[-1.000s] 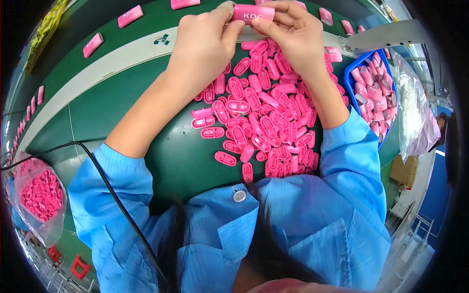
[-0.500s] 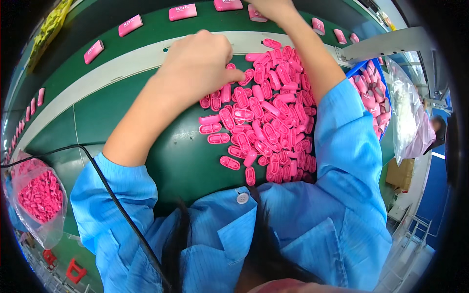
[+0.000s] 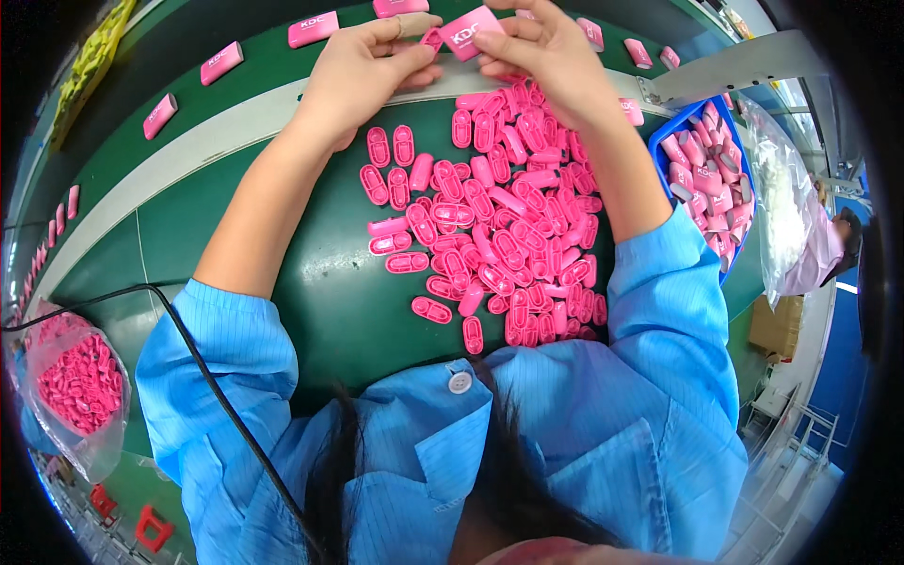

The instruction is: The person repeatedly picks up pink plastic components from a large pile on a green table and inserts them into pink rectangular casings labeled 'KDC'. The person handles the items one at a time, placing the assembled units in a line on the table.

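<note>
Above the pale rail, my right hand (image 3: 551, 56) pinches a light pink case with white print (image 3: 468, 33). Facing it, my left hand (image 3: 363, 71) holds a small dark pink oval cap (image 3: 432, 39) between thumb and fingers. The cap is close against the left end of the case; whether the two touch I cannot tell. Below my hands a heap of matching pink oval caps (image 3: 508, 247) covers the green table (image 3: 330, 282), some showing their hollow inner side, others their smooth back.
Pink cases (image 3: 222, 63) stand spaced along the green belt past the pale curved rail (image 3: 217, 127). At right is a blue bin (image 3: 653, 149) full of cases. A clear bag of pink caps (image 3: 80, 381) lies at left, near a black cable (image 3: 202, 348).
My right hand has come back from the belt with a case, and my left hand has risen from the heap with a cap. Both now meet; the belt cases have shifted left.
</note>
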Demonstrator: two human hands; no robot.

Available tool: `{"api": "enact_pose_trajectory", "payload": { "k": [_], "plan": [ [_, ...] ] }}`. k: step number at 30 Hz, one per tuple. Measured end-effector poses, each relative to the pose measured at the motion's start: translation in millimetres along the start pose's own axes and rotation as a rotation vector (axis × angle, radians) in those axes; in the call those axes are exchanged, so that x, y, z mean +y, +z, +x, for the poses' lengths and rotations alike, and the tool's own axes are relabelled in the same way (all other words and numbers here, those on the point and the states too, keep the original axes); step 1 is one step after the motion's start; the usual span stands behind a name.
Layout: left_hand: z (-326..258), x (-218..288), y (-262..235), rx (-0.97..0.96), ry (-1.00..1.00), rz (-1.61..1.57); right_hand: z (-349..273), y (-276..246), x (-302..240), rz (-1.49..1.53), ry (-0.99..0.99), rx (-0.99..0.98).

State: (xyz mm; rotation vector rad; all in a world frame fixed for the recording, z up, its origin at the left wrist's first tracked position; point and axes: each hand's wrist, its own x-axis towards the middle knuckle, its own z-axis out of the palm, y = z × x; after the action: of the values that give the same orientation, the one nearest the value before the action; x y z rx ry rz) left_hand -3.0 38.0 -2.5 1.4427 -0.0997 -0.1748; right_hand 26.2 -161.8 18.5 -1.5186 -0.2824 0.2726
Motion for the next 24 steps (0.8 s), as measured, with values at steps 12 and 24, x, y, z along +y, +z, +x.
{"api": "enact_pose_trajectory", "payload": {
  "k": [12, 24],
  "plan": [
    [-4.6, 8.4, 4.2, 0.031, 0.069, -0.068, -3.4, -8.8, 27.6, 0.068, 0.04, -0.085],
    [-5.9, 14.1, -1.5, 0.007, -0.027, 0.097, -7.5, -2.9, 18.9, 0.16, 0.028, -0.09]
  ]
}}
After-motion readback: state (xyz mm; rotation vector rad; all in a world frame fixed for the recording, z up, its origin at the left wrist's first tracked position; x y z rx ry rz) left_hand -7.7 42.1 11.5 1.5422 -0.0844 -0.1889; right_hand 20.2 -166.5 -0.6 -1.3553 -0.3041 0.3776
